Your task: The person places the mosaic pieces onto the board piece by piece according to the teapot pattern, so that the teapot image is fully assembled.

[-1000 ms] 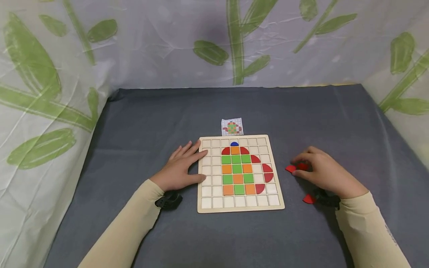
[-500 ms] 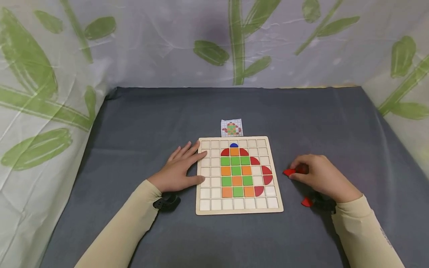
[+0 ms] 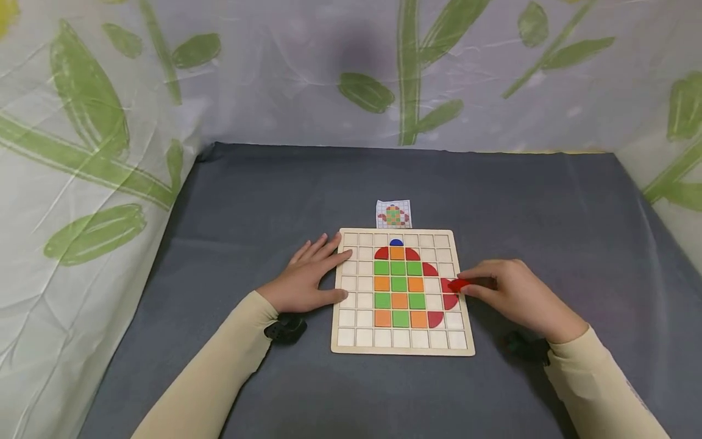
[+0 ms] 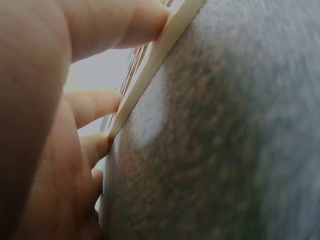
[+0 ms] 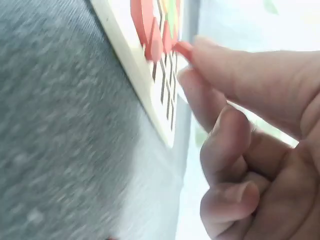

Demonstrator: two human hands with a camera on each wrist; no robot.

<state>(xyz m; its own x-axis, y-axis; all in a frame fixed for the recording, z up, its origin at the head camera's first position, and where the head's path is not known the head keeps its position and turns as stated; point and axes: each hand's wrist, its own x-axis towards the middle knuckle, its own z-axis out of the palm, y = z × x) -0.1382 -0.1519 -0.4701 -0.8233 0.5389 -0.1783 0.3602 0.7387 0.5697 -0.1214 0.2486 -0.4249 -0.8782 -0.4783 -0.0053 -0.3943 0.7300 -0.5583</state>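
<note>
A wooden grid board (image 3: 356, 341) lies on the dark cloth, with orange, green, red and blue tiles in its cells. My left hand (image 3: 307, 277) rests at its left edge, fingers spread and relaxed. In the left wrist view, the fingertips touch the board's rim (image 4: 150, 65). Between thumb and index finger of my right hand (image 3: 518, 296) is a red rounded tile (image 3: 458, 285), held over the board's right edge. The right wrist view shows this red tile (image 5: 184, 50) pinched by the fingertips, the other fingers curled in.
A small printed card (image 3: 393, 214) with a coloured grid pattern touches the board's far edge. Dark cloth (image 3: 263, 189) covers the table. A pale curtain (image 3: 274, 79) with green leaves stands behind and at both sides. A red scrap (image 5: 111, 238) shows low in the right wrist view.
My right hand has picked a red tile up from the cloth and carried it left to the board's right edge. The left hand stays at the board; the head view has shifted slightly.
</note>
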